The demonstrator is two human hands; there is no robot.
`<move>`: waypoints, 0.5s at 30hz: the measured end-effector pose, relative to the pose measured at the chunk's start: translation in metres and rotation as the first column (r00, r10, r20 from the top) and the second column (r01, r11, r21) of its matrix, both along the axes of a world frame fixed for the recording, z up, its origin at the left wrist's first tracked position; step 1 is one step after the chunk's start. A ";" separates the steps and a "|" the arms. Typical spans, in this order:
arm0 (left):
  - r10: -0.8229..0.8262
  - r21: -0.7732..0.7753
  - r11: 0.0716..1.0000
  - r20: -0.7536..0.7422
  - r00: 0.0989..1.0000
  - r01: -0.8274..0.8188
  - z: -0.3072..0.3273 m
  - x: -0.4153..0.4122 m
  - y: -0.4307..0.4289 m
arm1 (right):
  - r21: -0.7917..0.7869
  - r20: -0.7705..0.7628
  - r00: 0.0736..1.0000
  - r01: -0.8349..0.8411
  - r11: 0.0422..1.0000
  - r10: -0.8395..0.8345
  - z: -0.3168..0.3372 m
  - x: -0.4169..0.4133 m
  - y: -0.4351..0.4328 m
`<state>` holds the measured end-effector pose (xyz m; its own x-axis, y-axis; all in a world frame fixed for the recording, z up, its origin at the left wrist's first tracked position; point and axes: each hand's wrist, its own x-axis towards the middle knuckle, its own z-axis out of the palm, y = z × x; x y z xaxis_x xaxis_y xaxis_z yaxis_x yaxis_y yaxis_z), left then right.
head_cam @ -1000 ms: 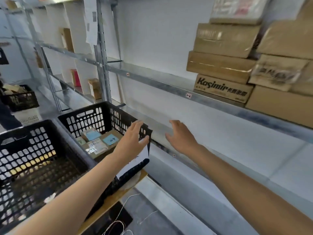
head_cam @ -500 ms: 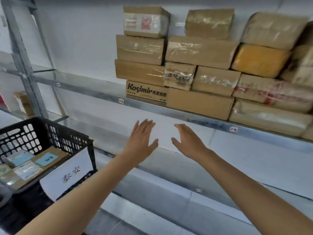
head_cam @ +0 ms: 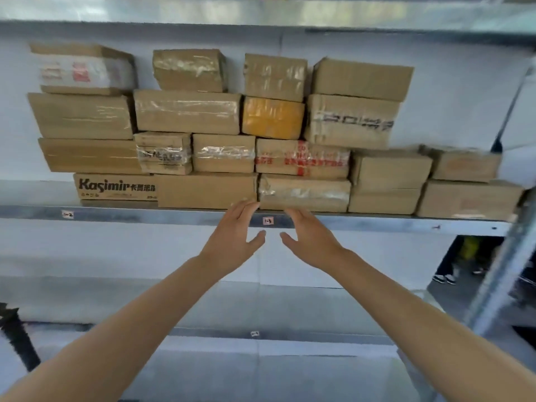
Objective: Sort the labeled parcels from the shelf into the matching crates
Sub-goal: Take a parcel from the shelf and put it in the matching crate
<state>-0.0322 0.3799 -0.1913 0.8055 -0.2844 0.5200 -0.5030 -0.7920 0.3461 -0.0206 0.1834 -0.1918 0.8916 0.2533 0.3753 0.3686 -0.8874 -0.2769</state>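
Parcels (head_cam: 188, 111) lie beyond two empty hands: nearest, left hand (head_cam: 232, 242) and right hand (head_cam: 311, 242) hover close together, fingers straight, palms facing inward, probably to clasp a box by both sides. Farther, the shelf (head_cam: 145, 217) bears the stack, piled against the wall (head_cam: 14, 82).

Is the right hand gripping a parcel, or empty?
Empty. The right hand is open with fingers straight, raised before the shelf edge below the taped parcel, gripping nothing.
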 end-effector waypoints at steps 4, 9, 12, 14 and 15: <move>-0.108 0.004 0.994 0.020 0.994 0.108 0.021 0.011 -0.047 | 0.011 0.031 0.995 0.096 0.995 -0.096 0.023 -0.010 -0.065; -0.208 -0.040 0.977 0.052 0.977 0.210 0.031 0.020 -0.112 | 0.022 0.097 0.975 0.197 0.980 -0.199 0.048 -0.016 -0.134; -0.283 -0.019 0.959 0.032 0.959 0.283 0.032 0.019 -0.156 | 0.015 0.113 0.964 0.242 0.970 -0.242 0.057 -0.023 -0.172; -0.340 0.005 0.941 0.014 0.940 0.340 0.038 0.018 -0.183 | 0.038 0.136 0.951 0.275 0.961 -0.278 0.064 -0.027 -0.200; -0.363 0.015 0.932 0.015 0.932 0.362 0.043 0.019 -0.196 | 0.055 0.148 0.943 0.295 0.954 -0.300 0.069 -0.029 -0.214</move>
